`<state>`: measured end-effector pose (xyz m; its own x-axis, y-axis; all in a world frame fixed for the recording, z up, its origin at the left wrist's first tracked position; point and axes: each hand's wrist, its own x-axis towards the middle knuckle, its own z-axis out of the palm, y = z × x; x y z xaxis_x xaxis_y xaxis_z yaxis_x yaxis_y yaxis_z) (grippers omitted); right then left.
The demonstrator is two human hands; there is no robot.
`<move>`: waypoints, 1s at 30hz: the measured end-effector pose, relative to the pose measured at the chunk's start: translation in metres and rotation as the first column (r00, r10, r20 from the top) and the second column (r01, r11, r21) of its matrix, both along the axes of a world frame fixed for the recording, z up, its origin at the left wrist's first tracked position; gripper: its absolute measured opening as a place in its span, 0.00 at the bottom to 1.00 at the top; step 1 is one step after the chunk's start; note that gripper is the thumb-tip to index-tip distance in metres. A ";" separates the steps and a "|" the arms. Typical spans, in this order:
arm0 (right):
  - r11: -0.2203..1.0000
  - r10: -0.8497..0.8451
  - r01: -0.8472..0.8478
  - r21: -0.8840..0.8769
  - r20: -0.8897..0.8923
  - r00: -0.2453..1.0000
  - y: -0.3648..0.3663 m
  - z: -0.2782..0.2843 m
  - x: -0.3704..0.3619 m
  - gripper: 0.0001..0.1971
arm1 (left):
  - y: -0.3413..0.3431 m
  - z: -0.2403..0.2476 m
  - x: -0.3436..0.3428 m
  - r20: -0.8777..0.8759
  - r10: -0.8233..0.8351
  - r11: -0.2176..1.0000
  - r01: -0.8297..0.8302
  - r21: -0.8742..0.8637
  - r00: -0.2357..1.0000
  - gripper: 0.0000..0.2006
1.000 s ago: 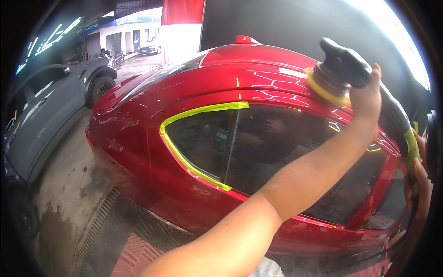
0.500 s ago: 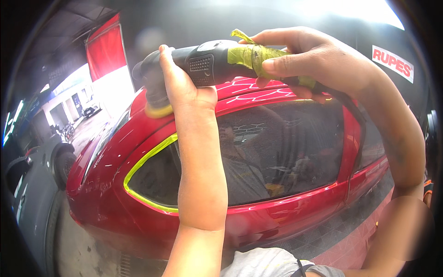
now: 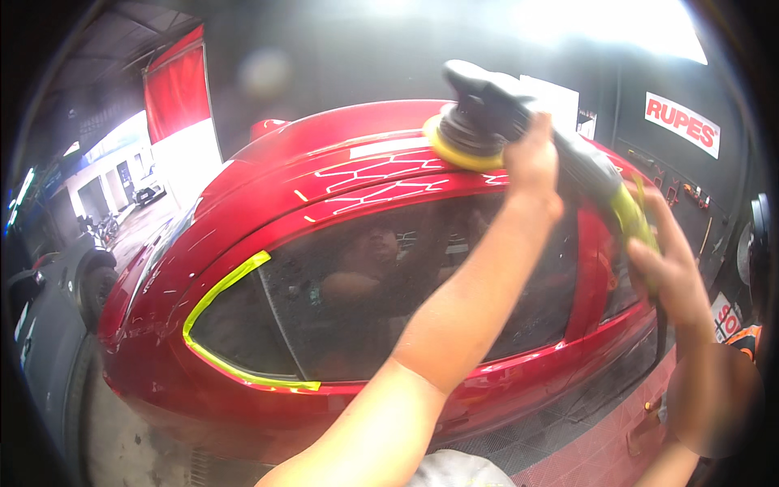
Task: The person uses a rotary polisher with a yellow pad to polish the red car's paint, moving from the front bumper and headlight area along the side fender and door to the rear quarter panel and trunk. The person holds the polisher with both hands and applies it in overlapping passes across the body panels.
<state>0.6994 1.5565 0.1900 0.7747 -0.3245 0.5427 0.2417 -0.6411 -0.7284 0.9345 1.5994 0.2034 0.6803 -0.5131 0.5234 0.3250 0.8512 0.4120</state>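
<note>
Two bare hands on one polisher (image 3: 580, 162): black casing, smooth and rounded at the head, tapering to a long handle. Its thick, round foam pad (image 3: 464, 156), yellow, sits against the near side edge of the roof (image 3: 341, 134), above the side window (image 3: 365, 316).

Left hand (image 3: 531, 166): grip holds the casing just behind the head; some fingers hidden. Right hand (image 3: 669, 268): grip curled round the rear handle, over a crinkled yellow-green wrap (image 3: 629, 213); finger outlines blurred.

Surface: glossy red car (image 3: 219, 410), paint curved; hexagonal light lines mirrored along the roof's near edge. Flat neon-yellow tape strip (image 3: 189, 331) borders the rear corner of the dark, reflective glass, bent to its pointed outline.

Surroundings: dull grey vehicle (image 3: 53, 357) beyond the red car's rear; textured reddish tiles (image 3: 600, 446) below its near side; red-and-white curtain (image 3: 174, 97) behind.
</note>
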 end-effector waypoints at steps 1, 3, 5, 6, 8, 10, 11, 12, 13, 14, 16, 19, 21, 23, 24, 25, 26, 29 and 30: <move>0.995 -0.102 0.102 -0.008 0.008 0.995 -0.006 -0.008 -0.018 0.36 | -0.023 -0.001 -0.020 -0.005 -0.098 0.995 0.098 0.017 0.995 0.19; 0.987 -0.150 0.146 0.062 0.064 0.987 -0.022 -0.038 -0.035 0.35 | -0.053 -0.011 -0.039 0.012 -0.175 0.980 0.173 0.095 0.985 0.17; 0.975 -0.210 0.200 0.095 0.118 0.971 -0.024 -0.055 -0.044 0.35 | -0.079 -0.014 -0.050 0.038 -0.250 0.957 0.241 0.159 0.968 0.17; 0.973 -0.220 0.205 0.106 0.147 0.964 -0.026 -0.065 -0.044 0.35 | -0.079 -0.013 -0.061 -0.004 -0.216 0.962 0.214 0.169 0.976 0.13; 0.968 -0.229 0.203 0.150 0.181 0.957 -0.022 -0.087 -0.040 0.35 | -0.075 -0.022 -0.059 0.013 -0.221 0.946 0.212 0.244 0.975 0.14; 0.964 -0.233 0.199 0.177 0.195 0.953 -0.006 -0.101 -0.033 0.36 | -0.058 -0.033 -0.056 0.082 -0.212 0.959 0.191 0.209 0.974 0.13; 0.966 -0.217 0.186 0.181 0.172 0.961 0.002 -0.106 -0.033 0.36 | -0.048 -0.040 -0.053 0.107 -0.189 0.969 0.168 0.181 0.976 0.13; 0.973 -0.175 0.142 0.182 0.180 0.968 0.011 -0.111 -0.027 0.36 | -0.033 -0.044 -0.049 0.135 -0.159 0.979 0.138 0.151 0.978 0.13; 0.976 -0.147 0.112 0.186 0.186 0.971 0.018 -0.118 -0.024 0.36 | -0.018 -0.048 -0.046 0.157 -0.133 0.984 0.111 0.140 0.979 0.13; 0.978 -0.119 0.081 0.190 0.193 0.974 0.026 -0.121 -0.018 0.37 | 0.001 -0.051 -0.040 0.159 -0.085 0.993 0.070 0.100 0.984 0.13; 0.981 -0.029 -0.003 0.192 0.163 0.986 0.049 -0.122 -0.004 0.37 | 0.043 -0.058 -0.027 0.163 0.007 0.999 -0.012 0.031 0.987 0.14; 0.977 0.116 -0.134 0.166 0.117 0.986 0.083 -0.124 0.019 0.38 | 0.115 -0.072 -0.006 0.146 0.131 0.991 -0.133 0.007 0.981 0.15; 0.970 0.231 -0.237 0.046 0.109 0.967 0.105 -0.130 0.040 0.39 | 0.163 -0.086 0.008 0.120 0.158 0.987 -0.155 -0.029 0.980 0.18; 0.914 0.395 -0.381 -0.143 0.087 0.915 0.125 -0.135 0.065 0.40 | 0.215 -0.102 0.019 0.061 0.200 0.980 -0.201 0.004 0.978 0.24; 0.897 0.435 -0.420 -0.139 0.097 0.895 0.137 -0.141 0.076 0.40 | 0.236 -0.112 0.027 0.021 0.209 0.978 -0.210 0.014 0.978 0.27; 0.880 0.455 -0.437 -0.183 0.067 0.888 0.150 -0.139 0.083 0.39 | 0.262 -0.115 0.028 0.020 0.244 0.970 -0.244 0.002 0.970 0.27; 0.861 0.475 -0.455 -0.228 0.040 0.879 0.165 -0.135 0.091 0.38 | 0.289 -0.116 0.028 0.024 0.280 0.960 -0.280 -0.010 0.960 0.28; 0.791 0.531 -0.505 -0.346 -0.024 0.847 0.210 -0.132 0.119 0.37 | 0.342 -0.136 0.038 -0.076 0.421 0.890 -0.428 -0.158 0.904 0.30; 0.753 0.571 -0.533 -0.386 -0.018 0.820 0.228 -0.133 0.130 0.37 | 0.365 -0.145 0.041 -0.078 0.470 0.862 -0.476 -0.175 0.879 0.31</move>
